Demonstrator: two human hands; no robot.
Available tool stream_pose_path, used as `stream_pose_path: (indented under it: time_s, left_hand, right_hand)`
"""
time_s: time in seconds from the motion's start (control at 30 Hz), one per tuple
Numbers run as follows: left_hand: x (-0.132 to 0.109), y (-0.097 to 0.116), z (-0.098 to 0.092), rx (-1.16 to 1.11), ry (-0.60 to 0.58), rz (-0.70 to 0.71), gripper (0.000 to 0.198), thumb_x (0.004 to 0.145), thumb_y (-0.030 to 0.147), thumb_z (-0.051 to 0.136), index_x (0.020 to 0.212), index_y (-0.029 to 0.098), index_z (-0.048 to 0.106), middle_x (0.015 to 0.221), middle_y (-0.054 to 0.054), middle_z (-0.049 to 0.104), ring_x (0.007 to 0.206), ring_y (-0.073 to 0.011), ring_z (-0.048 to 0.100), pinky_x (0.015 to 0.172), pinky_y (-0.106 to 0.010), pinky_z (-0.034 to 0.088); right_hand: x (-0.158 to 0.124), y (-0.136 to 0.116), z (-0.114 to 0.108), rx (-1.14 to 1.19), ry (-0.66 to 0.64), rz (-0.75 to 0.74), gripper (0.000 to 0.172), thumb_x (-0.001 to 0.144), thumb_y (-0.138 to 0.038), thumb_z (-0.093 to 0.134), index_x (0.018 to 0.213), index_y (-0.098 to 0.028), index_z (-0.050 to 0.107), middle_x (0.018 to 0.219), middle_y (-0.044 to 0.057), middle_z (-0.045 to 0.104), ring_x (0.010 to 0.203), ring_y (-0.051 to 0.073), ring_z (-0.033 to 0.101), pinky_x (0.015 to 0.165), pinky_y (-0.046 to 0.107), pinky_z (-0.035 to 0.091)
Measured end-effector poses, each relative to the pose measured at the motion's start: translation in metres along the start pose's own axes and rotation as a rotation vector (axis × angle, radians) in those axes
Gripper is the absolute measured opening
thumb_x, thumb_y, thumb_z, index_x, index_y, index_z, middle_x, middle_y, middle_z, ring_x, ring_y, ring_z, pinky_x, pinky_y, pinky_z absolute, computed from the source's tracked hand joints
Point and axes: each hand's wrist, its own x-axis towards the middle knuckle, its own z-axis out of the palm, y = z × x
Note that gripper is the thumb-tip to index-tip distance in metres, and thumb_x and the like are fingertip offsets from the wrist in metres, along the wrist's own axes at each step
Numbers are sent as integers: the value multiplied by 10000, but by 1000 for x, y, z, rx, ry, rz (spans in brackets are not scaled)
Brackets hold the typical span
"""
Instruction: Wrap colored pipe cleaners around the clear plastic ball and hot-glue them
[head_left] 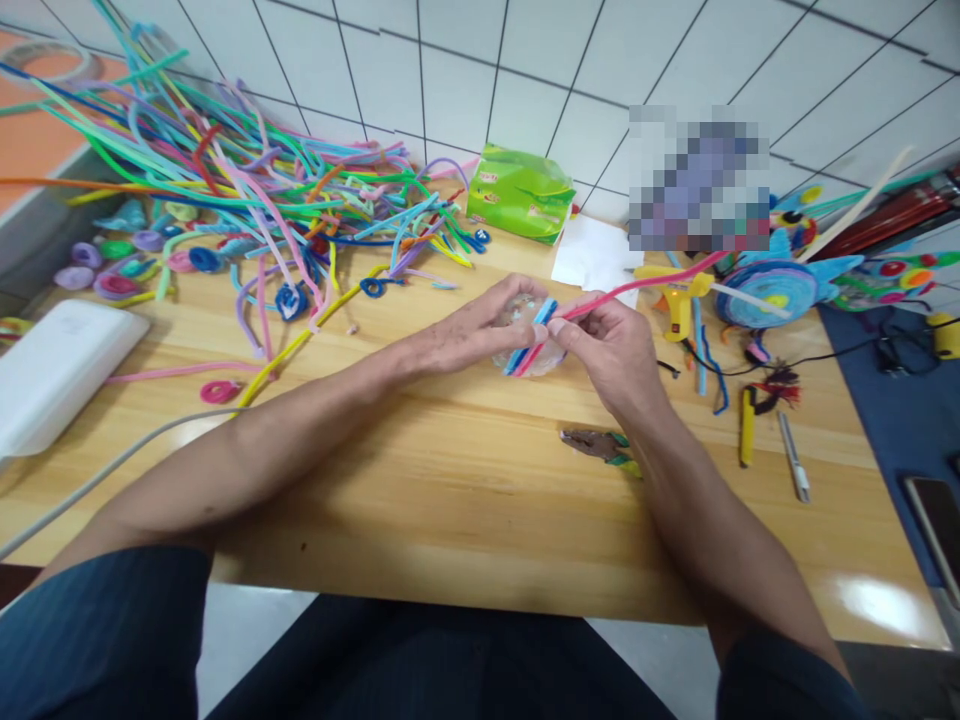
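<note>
The left hand point(471, 325) grips a clear ball point(520, 310), its thumb pressing on the blue strips point(545, 313) banded across it. The right hand point(619, 345) pinches a pink strip point(645, 285) against the ball; its loose end stretches rightward. Pliers point(596, 445) lie to the ball's near right, a glue gun point(679, 305) to its right, a green packet point(520, 195) behind it, and a heap of colourful strips point(300, 195) beyond its left.
</note>
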Motion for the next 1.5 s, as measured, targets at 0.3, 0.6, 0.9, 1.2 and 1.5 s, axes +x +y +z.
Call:
stream_pose_path:
  time_s: [0.3,0.6,0.9,1.2,1.5]
  left_hand:
    - [5,2,-2,-68,299,134,439,1066,681,706,1063,242,699,1532,-79,756,1469,-300,663,1284,-486,519]
    - [7,2,-1,80,409,158,437,1155,574,565,912,232,689,1049,-62,807,1057,-220,742,1047,-414,628]
    - [0,-3,4,152,47,27,806,989,621,786,1651,223,556,1734,-179,599,1567,-412,623,1315,-584,539]
    - [0,-7,9,140,91,90,728,972,584,821,1577,244,603,1635,-142,663,1506,-378,659,1304,-551,555]
    - [0,-11,9,164,92,165,687,978,596,841,1551,282,629,1596,-133,686,1486,-387,668,1281,-591,568]
  right_hand:
    - [0,3,1,26,11,-13,151,805,-318,893,883,-257,779,725,-27,726,661,153,609,637,316,501]
    - [1,4,-1,-20,-4,-5,186,826,-359,902,894,-256,762,753,-24,736,679,158,641,645,315,542]
    - [0,3,0,2,4,4,167,811,-335,919,893,-252,799,734,-29,739,677,158,641,643,309,531]
    - [4,3,-5,0,-18,-15,195,862,-408,901,886,-249,790,797,1,776,717,174,677,675,328,577]
    - [4,-1,-8,-86,-1,-31,173,847,-346,899,892,-248,764,749,-19,732,680,163,648,638,311,551]
